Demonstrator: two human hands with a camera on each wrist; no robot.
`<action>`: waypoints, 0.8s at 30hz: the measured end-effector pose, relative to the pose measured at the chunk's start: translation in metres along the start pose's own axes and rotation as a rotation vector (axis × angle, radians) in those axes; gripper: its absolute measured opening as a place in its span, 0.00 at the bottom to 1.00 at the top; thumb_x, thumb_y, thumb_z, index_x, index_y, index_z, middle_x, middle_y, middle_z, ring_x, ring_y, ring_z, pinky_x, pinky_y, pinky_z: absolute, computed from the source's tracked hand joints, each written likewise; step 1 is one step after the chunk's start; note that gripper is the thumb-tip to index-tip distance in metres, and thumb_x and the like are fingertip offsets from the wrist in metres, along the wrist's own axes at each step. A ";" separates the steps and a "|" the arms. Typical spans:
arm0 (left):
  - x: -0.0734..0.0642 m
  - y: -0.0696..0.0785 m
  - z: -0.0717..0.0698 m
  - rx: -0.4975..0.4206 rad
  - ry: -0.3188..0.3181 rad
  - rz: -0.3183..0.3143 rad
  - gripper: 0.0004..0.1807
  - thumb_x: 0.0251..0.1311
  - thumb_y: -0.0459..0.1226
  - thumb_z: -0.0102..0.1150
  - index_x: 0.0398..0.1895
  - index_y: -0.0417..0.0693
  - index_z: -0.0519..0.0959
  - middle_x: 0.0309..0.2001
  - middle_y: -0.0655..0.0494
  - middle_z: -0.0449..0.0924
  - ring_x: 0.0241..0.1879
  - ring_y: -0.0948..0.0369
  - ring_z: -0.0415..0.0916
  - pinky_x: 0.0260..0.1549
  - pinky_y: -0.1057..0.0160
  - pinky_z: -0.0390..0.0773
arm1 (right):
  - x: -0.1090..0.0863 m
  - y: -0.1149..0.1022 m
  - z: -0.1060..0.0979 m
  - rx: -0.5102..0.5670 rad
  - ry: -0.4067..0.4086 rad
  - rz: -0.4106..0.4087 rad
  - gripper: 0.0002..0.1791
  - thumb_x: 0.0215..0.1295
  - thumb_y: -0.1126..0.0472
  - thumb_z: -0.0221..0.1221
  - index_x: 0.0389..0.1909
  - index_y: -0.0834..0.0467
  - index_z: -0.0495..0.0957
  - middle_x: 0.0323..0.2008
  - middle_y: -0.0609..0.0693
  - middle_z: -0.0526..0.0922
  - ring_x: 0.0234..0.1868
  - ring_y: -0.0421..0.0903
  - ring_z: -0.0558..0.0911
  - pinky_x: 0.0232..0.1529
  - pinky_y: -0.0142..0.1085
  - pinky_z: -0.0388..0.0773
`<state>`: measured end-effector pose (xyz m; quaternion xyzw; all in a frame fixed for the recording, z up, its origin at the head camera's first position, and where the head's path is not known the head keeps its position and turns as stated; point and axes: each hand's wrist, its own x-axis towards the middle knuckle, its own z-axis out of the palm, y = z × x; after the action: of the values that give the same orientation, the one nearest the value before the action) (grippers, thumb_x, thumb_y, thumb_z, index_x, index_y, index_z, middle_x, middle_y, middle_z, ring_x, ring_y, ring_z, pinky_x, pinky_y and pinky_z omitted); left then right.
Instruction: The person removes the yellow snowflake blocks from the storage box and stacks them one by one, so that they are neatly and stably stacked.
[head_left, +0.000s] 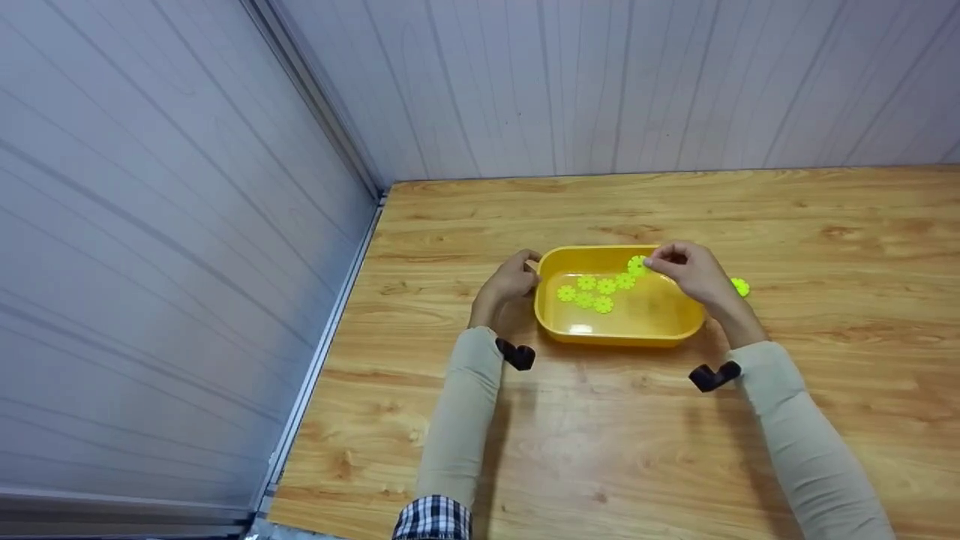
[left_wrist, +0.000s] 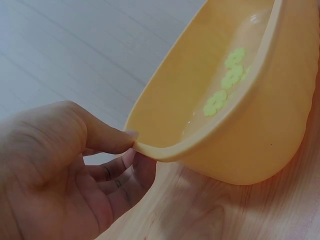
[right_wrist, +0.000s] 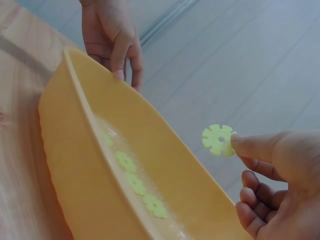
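A yellow plastic basin (head_left: pixel 652 319) stands on the wooden table, with several bright yellow-green notched discs (head_left: pixel 605 286) lying flat on its bottom. At the basin's left end my left hand (head_left: pixel 514 279) pinches the rim between thumb and fingers, as the left wrist view shows close up. My right hand (head_left: pixel 691 271) is over the basin's far right part. Between its thumb and forefinger it holds one notched disc (right_wrist: pixel 218 140) by the edge, above the basin; a small round hole shows in the disc's middle.
Another yellow-green disc (head_left: pixel 740 286) lies on the wooden table (head_left: pixel 600 450) to the right of the basin, partly behind the right wrist. A pale panel wall (head_left: pixel 600 90) rises behind the table, and a second panel wall (head_left: pixel 165 247) borders it on the left.
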<state>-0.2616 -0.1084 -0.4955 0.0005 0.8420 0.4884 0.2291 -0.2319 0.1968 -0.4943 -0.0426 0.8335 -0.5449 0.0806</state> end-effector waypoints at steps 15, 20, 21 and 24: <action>-0.003 0.000 -0.001 0.001 -0.013 0.020 0.21 0.66 0.31 0.46 0.63 0.45 0.66 0.37 0.51 0.70 0.34 0.60 0.71 0.48 0.55 0.79 | -0.009 0.001 -0.027 0.003 0.041 0.085 0.26 0.65 0.42 0.55 0.49 0.61 0.74 0.43 0.47 0.73 0.46 0.48 0.69 0.44 0.30 0.71; -0.002 0.000 -0.001 0.003 -0.014 0.022 0.21 0.66 0.31 0.46 0.63 0.45 0.66 0.38 0.51 0.70 0.35 0.60 0.71 0.48 0.55 0.79 | -0.012 0.007 -0.038 -0.006 0.063 0.094 0.28 0.64 0.40 0.54 0.50 0.61 0.74 0.43 0.45 0.73 0.46 0.44 0.69 0.46 0.29 0.70; -0.002 0.000 -0.001 0.004 -0.014 0.024 0.21 0.66 0.31 0.46 0.63 0.45 0.66 0.39 0.51 0.70 0.35 0.60 0.71 0.48 0.55 0.79 | -0.012 0.009 -0.040 -0.005 0.068 0.097 0.28 0.64 0.40 0.54 0.50 0.61 0.74 0.44 0.45 0.73 0.46 0.44 0.69 0.46 0.28 0.70; -0.002 0.000 -0.001 0.005 -0.014 0.023 0.21 0.66 0.31 0.46 0.63 0.45 0.66 0.39 0.51 0.70 0.35 0.59 0.71 0.49 0.54 0.78 | -0.013 0.015 -0.046 -0.006 0.091 0.107 0.29 0.63 0.38 0.55 0.50 0.60 0.74 0.44 0.44 0.73 0.47 0.43 0.69 0.44 0.26 0.69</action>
<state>-0.2600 -0.1100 -0.4939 0.0142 0.8415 0.4890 0.2294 -0.2269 0.2464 -0.4884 0.0266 0.8391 -0.5385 0.0717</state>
